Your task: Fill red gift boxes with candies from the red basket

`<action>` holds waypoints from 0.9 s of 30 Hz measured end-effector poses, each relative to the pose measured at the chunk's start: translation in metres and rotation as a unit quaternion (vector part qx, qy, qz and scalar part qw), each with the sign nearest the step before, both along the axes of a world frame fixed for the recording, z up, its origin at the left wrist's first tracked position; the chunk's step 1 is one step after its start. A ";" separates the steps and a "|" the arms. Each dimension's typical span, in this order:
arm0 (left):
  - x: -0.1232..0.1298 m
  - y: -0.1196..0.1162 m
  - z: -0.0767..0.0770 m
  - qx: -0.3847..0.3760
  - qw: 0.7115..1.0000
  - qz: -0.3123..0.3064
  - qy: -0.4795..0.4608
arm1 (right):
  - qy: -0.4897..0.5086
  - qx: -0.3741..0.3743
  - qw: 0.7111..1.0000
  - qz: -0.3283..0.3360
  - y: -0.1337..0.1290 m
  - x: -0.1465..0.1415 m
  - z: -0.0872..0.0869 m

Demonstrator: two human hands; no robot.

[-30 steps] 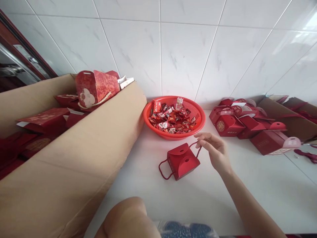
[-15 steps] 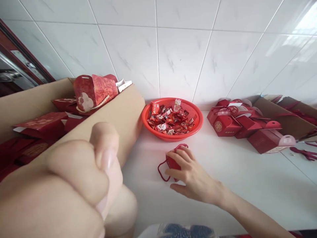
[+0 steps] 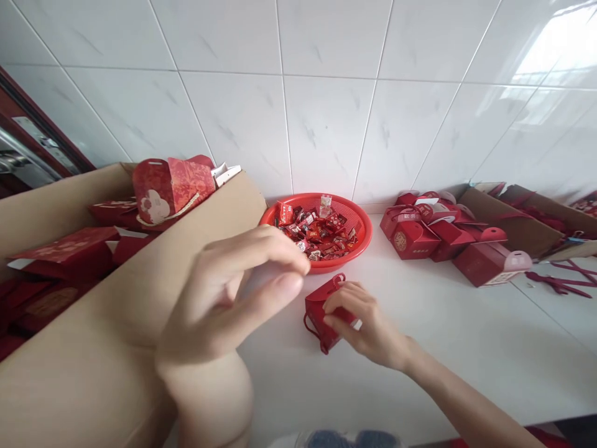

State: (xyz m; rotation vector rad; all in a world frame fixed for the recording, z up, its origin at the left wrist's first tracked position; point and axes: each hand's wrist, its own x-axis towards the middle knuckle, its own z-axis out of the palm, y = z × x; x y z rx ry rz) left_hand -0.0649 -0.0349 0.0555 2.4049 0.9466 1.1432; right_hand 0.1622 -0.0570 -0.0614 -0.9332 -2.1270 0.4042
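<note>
A small red gift box (image 3: 319,311) with a dark red cord handle rests on the white counter. My right hand (image 3: 373,323) is at its right side, thumb and fingers closed on that part and hiding some of it. My left hand (image 3: 224,305) looms large and slightly blurred near the camera, raised to the left of the box. Its fingers and thumb curve toward each other with a gap between them, and nothing shows in it. Behind the box, a red plastic basket (image 3: 366,239) holds many wrapped candies (image 3: 321,230).
On the left, a large cardboard box (image 3: 233,205) contains folded red gift boxes (image 3: 175,190). Several red boxes (image 3: 415,239) stand on the right by another cardboard box (image 3: 508,227). Dark red ribbons (image 3: 557,283) lie at the far right, and a tiled wall (image 3: 326,124) rises behind.
My left hand has moved right from the lower left, and its curled fingers have loosened. My right hand's fingers have shifted from over the box's top to its right side, uncovering more of it.
</note>
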 end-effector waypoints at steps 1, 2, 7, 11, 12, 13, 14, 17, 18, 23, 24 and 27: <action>0.006 0.006 -0.002 -0.012 0.999 -0.009 0.030 | -0.049 0.025 0.998 0.019 -0.001 0.001 -0.001; 0.011 0.012 -0.005 -0.015 0.998 -0.010 0.056 | -0.105 0.054 0.992 0.036 -0.002 0.000 -0.004; 0.016 0.035 -0.022 -0.067 0.985 0.022 0.160 | -0.256 0.154 0.954 0.000 -0.007 -0.013 -0.031; 0.017 0.037 -0.024 -0.104 0.976 0.014 0.189 | -0.134 0.113 0.985 -0.005 -0.008 -0.016 -0.031; 0.018 0.037 -0.024 -0.114 0.975 0.011 0.189 | -0.081 0.074 0.994 0.003 -0.008 -0.014 -0.026; 0.019 0.037 -0.023 -0.124 0.974 0.009 0.188 | -0.020 0.029 0.999 0.009 -0.007 -0.012 -0.019; 0.020 0.037 -0.022 -0.135 0.973 0.005 0.186 | 0.044 -0.018 0.999 0.011 -0.006 -0.009 -0.012; 0.024 0.040 -0.022 -0.164 0.969 -0.015 0.185 | 0.202 -0.120 0.972 -0.024 0.000 0.002 0.010; 0.026 0.042 -0.023 -0.170 0.966 -0.025 0.193 | 0.236 -0.133 0.962 -0.040 0.002 0.005 0.016; 0.045 0.048 -0.037 -0.186 0.952 -0.100 0.222 | 0.299 -0.125 0.945 -0.048 0.009 0.013 0.034; 0.050 0.049 -0.040 -0.197 0.949 -0.123 0.215 | 0.296 -0.116 0.947 -0.042 0.009 0.014 0.035; 0.064 0.052 -0.046 -0.230 0.935 -0.182 0.199 | 0.287 -0.108 0.951 -0.025 0.007 0.019 0.039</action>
